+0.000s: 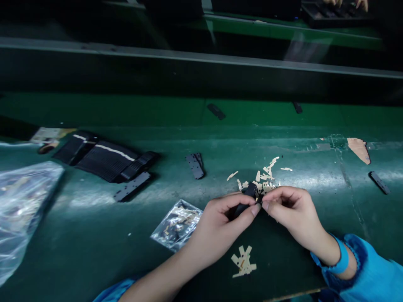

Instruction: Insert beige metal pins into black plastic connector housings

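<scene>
- Blue sleeve [368, 272] at the bottom edge, with a blue wristband, leads up to the right hand [291, 209]. Its thumb and forefinger are pinched together at the right end of the black part [248, 192]; what they nip is too small to tell.
- Left hand [220, 224] is clamped around the black part, which is held just above the green bench [94, 235], between both hands.
- Small heap of tan slips [244, 262] lies just nearer than the black part; a looser tan scatter [266, 174] lies just beyond it.
- Small clear bag [176, 224] lies near the black part, to its left; a large clear bag [22, 205] sits far to its left.
- Beyond and left of the black part lie a pair of black strips [195, 165], then a lone black strip [132, 186] and a banded black stack [103, 159].
- Well right of the black part lie a stray strip [379, 182] and a torn tan patch [359, 149].
- Far beyond the black part, another person's hands [346, 3] show at the top edge.
</scene>
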Demonstrator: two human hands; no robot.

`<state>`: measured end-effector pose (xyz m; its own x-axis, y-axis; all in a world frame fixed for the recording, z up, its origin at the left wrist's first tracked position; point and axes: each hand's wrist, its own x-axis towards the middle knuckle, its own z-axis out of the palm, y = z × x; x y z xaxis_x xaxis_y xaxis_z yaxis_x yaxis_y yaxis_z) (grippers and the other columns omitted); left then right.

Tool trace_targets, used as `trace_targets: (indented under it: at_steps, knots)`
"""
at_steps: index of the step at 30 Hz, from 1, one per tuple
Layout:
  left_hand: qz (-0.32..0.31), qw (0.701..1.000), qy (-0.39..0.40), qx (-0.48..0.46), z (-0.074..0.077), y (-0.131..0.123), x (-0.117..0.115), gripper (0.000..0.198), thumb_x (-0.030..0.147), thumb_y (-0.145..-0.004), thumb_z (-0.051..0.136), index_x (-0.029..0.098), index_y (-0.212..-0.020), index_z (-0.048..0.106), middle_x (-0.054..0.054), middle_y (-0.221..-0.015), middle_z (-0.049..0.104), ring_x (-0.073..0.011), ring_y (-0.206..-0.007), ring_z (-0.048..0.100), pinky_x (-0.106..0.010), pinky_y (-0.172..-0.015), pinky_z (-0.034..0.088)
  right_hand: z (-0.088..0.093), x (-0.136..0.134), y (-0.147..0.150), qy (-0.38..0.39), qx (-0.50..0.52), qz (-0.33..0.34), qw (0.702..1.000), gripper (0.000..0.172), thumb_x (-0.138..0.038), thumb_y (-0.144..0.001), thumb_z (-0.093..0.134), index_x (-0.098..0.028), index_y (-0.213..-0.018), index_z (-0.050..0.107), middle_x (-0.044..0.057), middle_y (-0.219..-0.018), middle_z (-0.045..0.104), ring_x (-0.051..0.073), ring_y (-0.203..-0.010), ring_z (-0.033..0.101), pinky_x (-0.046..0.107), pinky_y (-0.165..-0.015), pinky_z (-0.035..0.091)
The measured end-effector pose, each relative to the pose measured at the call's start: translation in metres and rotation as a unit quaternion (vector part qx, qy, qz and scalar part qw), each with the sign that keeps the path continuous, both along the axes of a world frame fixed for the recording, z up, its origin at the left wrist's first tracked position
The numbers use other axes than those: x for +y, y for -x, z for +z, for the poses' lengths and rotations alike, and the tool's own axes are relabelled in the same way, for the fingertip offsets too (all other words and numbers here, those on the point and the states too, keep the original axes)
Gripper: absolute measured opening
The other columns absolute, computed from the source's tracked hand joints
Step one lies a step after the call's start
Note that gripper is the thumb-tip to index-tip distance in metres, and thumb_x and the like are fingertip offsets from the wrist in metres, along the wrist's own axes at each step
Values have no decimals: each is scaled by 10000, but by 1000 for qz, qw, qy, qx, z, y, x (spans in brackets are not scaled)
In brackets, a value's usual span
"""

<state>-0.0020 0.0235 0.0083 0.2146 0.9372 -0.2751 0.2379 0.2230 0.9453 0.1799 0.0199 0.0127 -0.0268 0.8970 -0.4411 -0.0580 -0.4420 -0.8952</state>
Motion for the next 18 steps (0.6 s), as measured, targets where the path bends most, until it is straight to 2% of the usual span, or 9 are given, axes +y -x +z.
trace_targets:
  at_steps: [8,18]
  knots:
    - [-7,1000,6,-25,2,2,1,114,289,-850,703,217,-842,791,6,-698,688,-144,-598,556,-260,-570,454,3,3,-3,-12,1,-5,1000,145,-243,-659,843,-207,-772,759,-47,-579,583,103,-518,465,237,-492,383]
    - [-60,998,-33,-6,7,3,2,138,238,-877,654,217,-827,781,5,-718,674,-150,-647,577,-269,-608,444,0,1,-4,-19,13,39,999,91,-271,-725,810,-201,-706,754,-44,-573,574,101,-520,446,250,-510,352]
